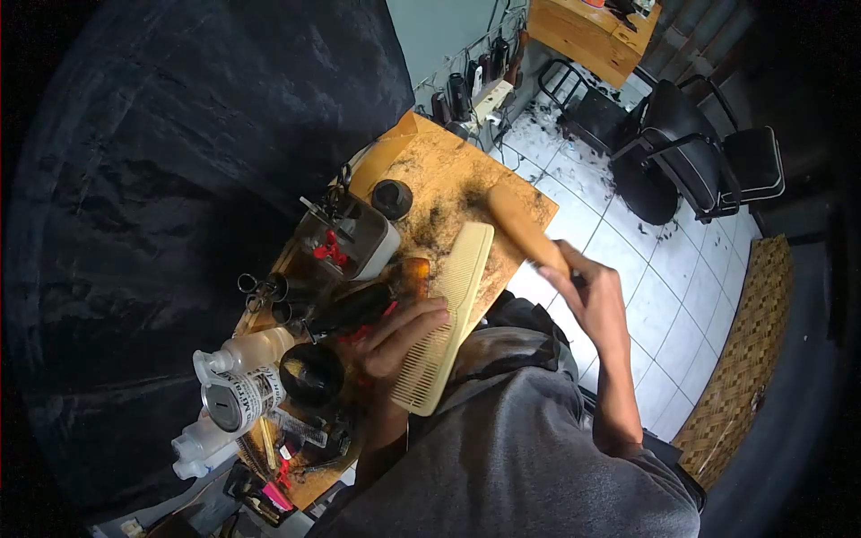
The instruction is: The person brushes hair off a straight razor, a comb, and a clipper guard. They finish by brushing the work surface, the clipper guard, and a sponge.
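My left hand is closed around a large cream-coloured comb, its teeth pointing toward the left side of the table. In my right hand is a long, tan wooden-backed brush, held by its near end and slightly blurred. Its bristles cannot be made out. The brush hangs over the table's right edge, apart from the comb. Dark hair clippings cover the wooden table beneath both tools.
A grey container holds scissors and red clips. A dark round jar, a black bowl, spray bottles and a printed can crowd the table's left. Black chairs stand on the hair-strewn tiled floor.
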Tool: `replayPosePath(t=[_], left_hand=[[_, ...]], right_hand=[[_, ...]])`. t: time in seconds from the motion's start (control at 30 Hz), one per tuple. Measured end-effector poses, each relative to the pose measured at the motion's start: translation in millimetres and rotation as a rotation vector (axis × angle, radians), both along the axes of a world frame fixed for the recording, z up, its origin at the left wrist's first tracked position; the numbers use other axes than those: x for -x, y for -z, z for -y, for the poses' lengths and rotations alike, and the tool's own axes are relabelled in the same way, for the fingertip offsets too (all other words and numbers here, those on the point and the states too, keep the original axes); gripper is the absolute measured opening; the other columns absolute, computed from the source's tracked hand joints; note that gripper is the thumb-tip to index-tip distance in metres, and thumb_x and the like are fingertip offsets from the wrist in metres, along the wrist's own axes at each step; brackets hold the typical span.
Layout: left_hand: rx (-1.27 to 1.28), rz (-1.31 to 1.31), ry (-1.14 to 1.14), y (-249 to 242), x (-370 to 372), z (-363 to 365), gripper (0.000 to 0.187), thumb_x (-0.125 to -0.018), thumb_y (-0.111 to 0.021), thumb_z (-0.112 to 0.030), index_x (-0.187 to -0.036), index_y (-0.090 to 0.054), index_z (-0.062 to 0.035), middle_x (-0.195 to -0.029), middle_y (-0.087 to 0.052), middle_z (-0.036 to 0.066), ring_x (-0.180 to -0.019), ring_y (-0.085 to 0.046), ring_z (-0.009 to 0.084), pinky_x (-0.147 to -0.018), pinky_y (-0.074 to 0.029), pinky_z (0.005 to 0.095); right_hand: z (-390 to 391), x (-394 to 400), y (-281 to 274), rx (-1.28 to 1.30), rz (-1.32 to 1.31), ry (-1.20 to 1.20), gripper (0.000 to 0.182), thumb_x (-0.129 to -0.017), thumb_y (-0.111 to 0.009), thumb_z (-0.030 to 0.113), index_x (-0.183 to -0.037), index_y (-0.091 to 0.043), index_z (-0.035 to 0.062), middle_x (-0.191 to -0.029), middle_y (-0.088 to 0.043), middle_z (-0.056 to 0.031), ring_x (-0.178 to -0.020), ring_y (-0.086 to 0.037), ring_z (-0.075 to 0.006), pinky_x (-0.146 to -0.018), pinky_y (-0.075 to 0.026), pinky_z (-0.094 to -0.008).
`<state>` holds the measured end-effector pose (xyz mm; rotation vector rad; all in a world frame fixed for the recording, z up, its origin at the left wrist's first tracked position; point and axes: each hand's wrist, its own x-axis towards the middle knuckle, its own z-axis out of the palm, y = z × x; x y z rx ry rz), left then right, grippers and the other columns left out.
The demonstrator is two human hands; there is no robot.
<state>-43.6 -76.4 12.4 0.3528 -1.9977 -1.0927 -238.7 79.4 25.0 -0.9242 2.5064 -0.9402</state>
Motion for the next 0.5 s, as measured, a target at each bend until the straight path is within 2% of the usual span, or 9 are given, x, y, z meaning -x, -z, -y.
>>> replayPosePath(t=[0.07, 0.13, 0.2, 0.23, 0.27, 0.33, 0.4, 0.47, 0.5], left_hand=[[-0.038, 0.001, -0.098, 13.9, 4.6, -0.8, 0.013, -0.079, -0.065, -0.003, -0.091, -0.066, 0.0008, -0.092, -0.067, 0.013, -0.086, -0.066, 0.0224, -0.077, -0.053, 0.0320], [-0.078, -0.002, -0.196, 27.1, 7.1, -2.7, 0.013, -0.086, -0.062, -0.008, -0.094, -0.065, 0.0017, -0.093, -0.067, 0.013, -0.087, -0.065, 0.0220, -0.081, -0.052, 0.0317], [-0.512, -0.086, -0.182, 35.4, 7.6, -4.9, 0.018, -0.089, -0.056, -0.001, -0.106, -0.058, 0.0033, -0.086, -0.064, 0.006, -0.072, -0.063, 0.0153, -0.073, -0.054, 0.0280], [-0.657, -0.080, -0.117, 38.7, 5.7, -2.9, 0.023, -0.093, -0.051, -0.006, -0.115, -0.051, 0.0022, -0.089, -0.059, 0.003, -0.074, -0.059, 0.0118, -0.075, -0.052, 0.0273], [-0.655, -0.078, -0.116, 39.5, 6.8, -4.2, 0.023, -0.093, -0.051, -0.006, -0.115, -0.051, 0.0022, -0.089, -0.059, 0.003, -0.074, -0.059, 0.0118, -0.075, -0.052, 0.0273], [-1.114, -0.462, 0.156, 39.7, 11.5, -8.6, 0.031, -0.095, -0.049, -0.013, -0.125, -0.047, -0.0033, -0.116, -0.057, 0.008, -0.100, -0.057, 0.0180, -0.092, -0.046, 0.0355], [-1.086, -0.405, 0.175, 41.3, 15.6, -14.0, 0.032, -0.095, -0.049, -0.013, -0.126, -0.046, -0.0041, -0.119, -0.054, 0.009, -0.105, -0.055, 0.0185, -0.093, -0.045, 0.0369], [-1.038, -0.281, 0.206, 43.5, 18.7, -21.6, 0.035, -0.095, -0.049, -0.012, -0.128, -0.044, -0.0057, -0.126, -0.050, 0.009, -0.115, -0.050, 0.0194, -0.097, -0.043, 0.0398], [-1.015, -0.224, 0.228, 40.3, 21.5, -28.1, 0.033, -0.094, -0.050, -0.013, -0.125, -0.047, -0.0032, -0.117, -0.054, 0.007, -0.104, -0.053, 0.0139, -0.090, -0.044, 0.0320]], right_hand=[[-0.5, 1.9, 9.3, 0.134, 0.012, 0.096, 0.043, -0.085, -0.066, 0.029, -0.113, -0.060, -0.0022, -0.067, -0.060, -0.0182, -0.055, -0.056, -0.0165, -0.056, -0.046, -0.0322], [1.0, -1.7, 5.1, 0.158, 0.112, 0.140, 0.041, -0.085, -0.066, 0.027, -0.113, -0.060, -0.0023, -0.076, -0.065, -0.0175, -0.063, -0.058, -0.0139, -0.061, -0.048, -0.0307], [0.0, -7.4, 5.2, 0.381, 0.220, 0.039, 0.041, -0.084, -0.068, 0.024, -0.114, -0.060, -0.0021, -0.090, -0.068, -0.0169, -0.078, -0.061, -0.0140, -0.072, -0.050, -0.0301], [-0.4, -10.8, 2.4, 0.399, 0.311, -0.031, 0.041, -0.082, -0.069, 0.022, -0.114, -0.060, -0.0019, -0.102, -0.067, -0.0159, -0.090, -0.062, -0.0151, -0.082, -0.048, -0.0303], [-2.2, -11.6, 3.9, 0.382, 0.381, -0.123, 0.042, -0.081, -0.070, 0.023, -0.115, -0.061, -0.0009, -0.104, -0.067, -0.0169, -0.093, -0.063, -0.0185, -0.085, -0.048, -0.0314], [-2.0, -14.7, 7.9, 0.412, 0.361, -0.311, 0.044, -0.080, -0.071, 0.026, -0.115, -0.061, 0.0009, -0.099, -0.068, -0.0150, -0.082, -0.066, -0.0191, -0.076, -0.050, -0.0296], [-3.2, -16.6, 12.5, 0.384, 0.328, -0.410, 0.046, -0.078, -0.073, 0.026, -0.114, -0.062, -0.0008, -0.083, -0.071, -0.0105, -0.058, -0.062, -0.0134, -0.056, -0.049, -0.0267], [-4.1, -21.1, 14.3, 0.397, 0.358, -0.426, 0.047, -0.078, -0.073, 0.025, -0.114, -0.061, -0.0018, -0.088, -0.070, -0.0126, -0.068, -0.065, -0.0148, -0.062, -0.051, -0.0275], [-2.8, -21.8, 18.9, 0.392, 0.356, -0.430, 0.047, -0.078, -0.073, 0.025, -0.114, -0.061, -0.0018, -0.088, -0.070, -0.0126, -0.068, -0.065, -0.0148, -0.062, -0.051, -0.0275]])
